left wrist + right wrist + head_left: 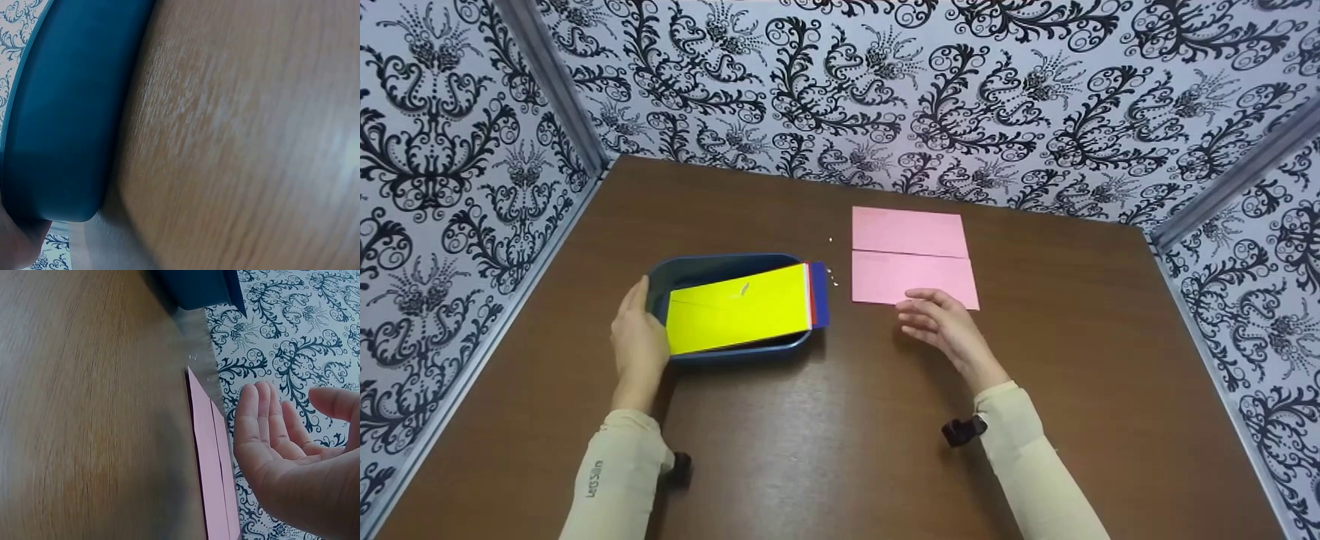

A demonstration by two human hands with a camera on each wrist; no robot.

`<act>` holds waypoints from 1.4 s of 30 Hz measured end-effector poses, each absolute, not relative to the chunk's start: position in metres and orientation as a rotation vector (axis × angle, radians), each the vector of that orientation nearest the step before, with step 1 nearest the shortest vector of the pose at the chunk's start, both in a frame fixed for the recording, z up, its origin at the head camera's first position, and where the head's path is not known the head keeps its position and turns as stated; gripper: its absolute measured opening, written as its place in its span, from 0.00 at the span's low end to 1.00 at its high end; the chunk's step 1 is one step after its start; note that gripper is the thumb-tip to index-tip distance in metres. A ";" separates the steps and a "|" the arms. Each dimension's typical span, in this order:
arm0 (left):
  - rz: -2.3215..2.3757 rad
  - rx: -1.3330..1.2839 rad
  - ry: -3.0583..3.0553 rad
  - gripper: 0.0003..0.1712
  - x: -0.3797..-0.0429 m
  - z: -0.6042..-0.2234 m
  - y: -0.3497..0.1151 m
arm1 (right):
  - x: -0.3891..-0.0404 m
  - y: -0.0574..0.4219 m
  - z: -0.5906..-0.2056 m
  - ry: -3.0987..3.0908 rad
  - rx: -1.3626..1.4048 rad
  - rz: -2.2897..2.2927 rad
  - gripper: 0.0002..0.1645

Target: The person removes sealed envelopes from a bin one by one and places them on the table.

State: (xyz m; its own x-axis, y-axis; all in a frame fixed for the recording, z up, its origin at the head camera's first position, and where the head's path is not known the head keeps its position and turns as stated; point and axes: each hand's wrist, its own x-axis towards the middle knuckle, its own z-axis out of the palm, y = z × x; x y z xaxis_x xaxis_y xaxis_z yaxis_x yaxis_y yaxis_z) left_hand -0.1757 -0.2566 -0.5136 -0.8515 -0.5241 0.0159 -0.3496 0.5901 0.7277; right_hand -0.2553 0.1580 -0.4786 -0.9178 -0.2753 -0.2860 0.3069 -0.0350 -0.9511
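In the head view a dark blue plastic tub (735, 352) stands at the left of the table. Across it lies a yellow sheet (735, 307) on a stack with white, red and blue edges (820, 296) jutting past the right rim. My left hand (641, 337) holds the tub's left end; some of its fingers are hidden. The left wrist view shows the tub's long side (67, 112) with part of that hand (19, 242) at the end. My right hand (945, 330) hovers by the near edge of a pink paper (907, 277), fingers loosely bent, holding nothing.
A second pink piece (907, 229) lies directly behind the first, a dark line between them. Small white scraps (832, 277) dot the brown table (780, 450) between tub and pink paper. Patterned walls (847, 90) bound the table at the back and sides.
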 end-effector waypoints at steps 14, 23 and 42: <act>-1.100 0.722 -2.597 0.34 -0.175 -0.515 -0.258 | -0.250 0.149 -0.473 1.828 -0.035 -1.984 0.19; -1.107 0.726 -2.601 0.34 -0.174 -0.515 -0.258 | -0.246 0.141 -0.467 1.825 -0.092 -1.950 0.21; -1.079 0.709 -2.587 0.33 -0.176 -0.516 -0.256 | -0.239 0.117 -0.458 1.797 -0.151 -1.921 0.17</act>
